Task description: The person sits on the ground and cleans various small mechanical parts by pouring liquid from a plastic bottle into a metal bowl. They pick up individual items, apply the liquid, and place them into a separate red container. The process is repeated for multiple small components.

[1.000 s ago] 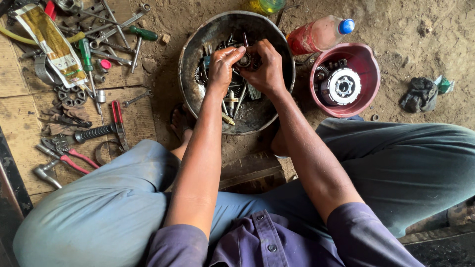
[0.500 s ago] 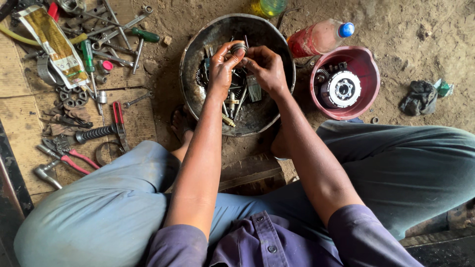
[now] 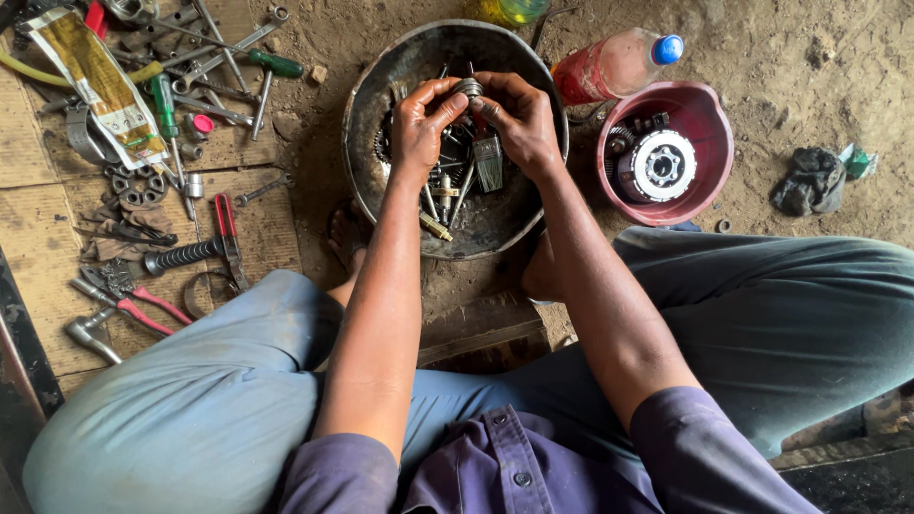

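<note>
Over a dark round metal pan [image 3: 376, 90] on the dirt floor, my left hand [image 3: 421, 122] and my right hand [image 3: 519, 116] together hold a small round metal part [image 3: 467, 88], fingertips pinching it from both sides. Inside the pan lie several greasy engine parts, a small brush [image 3: 488, 160], bolts and springs. My knees, in grey-blue trousers, spread to either side of the pan.
A red bowl [image 3: 709, 119] with a clutch assembly [image 3: 659, 166] sits right of the pan, a plastic bottle [image 3: 614, 65] behind it. Spanners, screwdrivers [image 3: 164, 103], pliers [image 3: 133, 303] and sockets cover cardboard at left. A dark rag [image 3: 807, 181] lies far right.
Both hands lifted slightly out of the pan's middle toward its far rim, and now hold the small round part up between the fingertips.
</note>
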